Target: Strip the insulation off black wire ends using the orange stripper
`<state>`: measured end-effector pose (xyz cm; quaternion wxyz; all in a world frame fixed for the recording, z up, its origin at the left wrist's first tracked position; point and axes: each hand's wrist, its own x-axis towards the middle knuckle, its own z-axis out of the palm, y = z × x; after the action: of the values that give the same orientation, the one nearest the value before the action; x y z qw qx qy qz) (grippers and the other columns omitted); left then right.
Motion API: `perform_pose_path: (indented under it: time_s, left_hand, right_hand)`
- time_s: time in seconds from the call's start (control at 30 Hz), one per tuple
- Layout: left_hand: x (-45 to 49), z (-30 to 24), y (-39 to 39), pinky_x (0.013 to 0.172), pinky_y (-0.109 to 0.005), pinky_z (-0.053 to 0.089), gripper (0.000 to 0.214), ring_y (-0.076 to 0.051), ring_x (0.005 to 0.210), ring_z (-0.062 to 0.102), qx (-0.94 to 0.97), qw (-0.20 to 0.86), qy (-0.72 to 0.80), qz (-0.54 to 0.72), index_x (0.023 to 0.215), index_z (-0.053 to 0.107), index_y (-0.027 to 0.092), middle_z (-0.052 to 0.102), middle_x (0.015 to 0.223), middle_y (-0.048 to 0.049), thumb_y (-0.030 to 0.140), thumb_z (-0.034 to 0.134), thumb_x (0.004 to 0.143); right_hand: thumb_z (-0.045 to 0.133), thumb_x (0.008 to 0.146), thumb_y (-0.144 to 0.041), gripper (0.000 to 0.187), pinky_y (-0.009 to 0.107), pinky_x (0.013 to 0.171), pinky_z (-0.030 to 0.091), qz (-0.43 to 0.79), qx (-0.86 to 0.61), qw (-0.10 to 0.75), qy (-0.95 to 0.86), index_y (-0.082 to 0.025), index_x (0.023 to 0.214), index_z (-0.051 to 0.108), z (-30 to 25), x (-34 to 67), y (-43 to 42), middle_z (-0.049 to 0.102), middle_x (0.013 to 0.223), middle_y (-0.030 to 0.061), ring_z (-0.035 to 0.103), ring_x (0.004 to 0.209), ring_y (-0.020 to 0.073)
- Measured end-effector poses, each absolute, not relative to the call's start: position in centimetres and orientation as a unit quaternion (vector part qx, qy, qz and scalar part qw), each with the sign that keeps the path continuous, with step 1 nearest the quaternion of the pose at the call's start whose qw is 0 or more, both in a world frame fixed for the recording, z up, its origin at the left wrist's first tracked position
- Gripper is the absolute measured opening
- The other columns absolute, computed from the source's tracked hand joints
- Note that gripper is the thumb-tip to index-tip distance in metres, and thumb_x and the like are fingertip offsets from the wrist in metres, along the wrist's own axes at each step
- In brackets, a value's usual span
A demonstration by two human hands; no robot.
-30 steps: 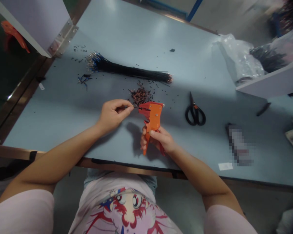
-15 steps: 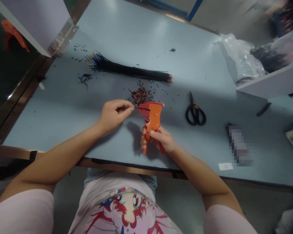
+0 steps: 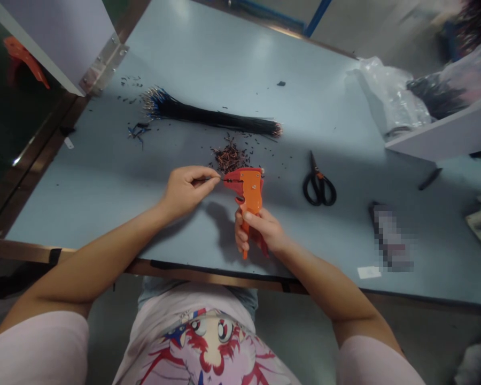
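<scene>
My right hand (image 3: 261, 231) is closed round the handles of an orange wire stripper (image 3: 247, 192), which stands upright over the grey table (image 3: 104, 176). My left hand (image 3: 186, 187) pinches a thin black wire (image 3: 221, 179) and holds its end in the stripper's jaws. Just beyond the tool lies a small pile of stripped wire bits (image 3: 230, 156). Farther back a long bundle of black wires (image 3: 212, 116) lies across the table.
Black scissors (image 3: 319, 185) lie right of the stripper. A dark blurred object (image 3: 390, 235) and a white label (image 3: 367, 272) sit near the front right edge. A plastic bag (image 3: 390, 99) and white shelf (image 3: 441, 133) stand at the right, a white panel (image 3: 64, 37) at the back left.
My right hand has squeezed the stripper's handles closer together and the tool has shifted slightly left. My left hand still holds the wire in the jaws.
</scene>
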<state>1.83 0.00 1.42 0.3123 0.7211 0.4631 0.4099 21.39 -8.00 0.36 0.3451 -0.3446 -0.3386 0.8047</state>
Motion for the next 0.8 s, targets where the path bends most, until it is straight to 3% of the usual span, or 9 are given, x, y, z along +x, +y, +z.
perform_pose_path:
  time_s: [0.4,0.63,0.8]
  left_hand:
    - [1.9,1.1,0.0,0.061,-0.020,0.046,0.015,-0.012,0.065,0.061,0.727,0.322,0.464,0.389,0.078,0.072,0.018,0.071,0.074,-0.0018,0.028,0.061,0.077]
    - [0.5,0.5,2.0,0.047,-0.022,0.035,0.014,-0.008,0.046,0.044,0.675,0.287,0.538,0.415,0.070,0.070,0.018,0.055,0.050,0.0029,0.030,0.064,0.073]
    - [0.6,0.3,2.1,0.051,-0.022,0.038,0.018,-0.010,0.052,0.050,0.661,0.348,0.527,0.406,0.071,0.070,0.016,0.061,0.057,0.0001,0.033,0.065,0.072]
  right_hand:
    - [0.059,0.082,-0.043,0.032,0.024,0.034,0.045,0.815,-0.345,0.370,-0.282,-0.018,0.070,0.045,0.5,21.1,-7.9,0.047,0.048,-0.0060,0.042,0.032,0.0080]
    - [0.062,0.078,-0.044,0.029,0.026,0.043,0.049,0.793,-0.380,0.431,-0.201,-0.019,0.075,0.046,1.1,23.0,-6.1,0.046,0.052,-0.0068,0.044,0.038,0.0086]
    - [0.060,0.079,-0.039,0.025,0.034,0.055,0.054,0.817,-0.371,0.389,-0.207,-0.017,0.085,0.052,1.0,23.2,-5.8,0.057,0.064,-0.0006,0.057,0.053,0.0145]
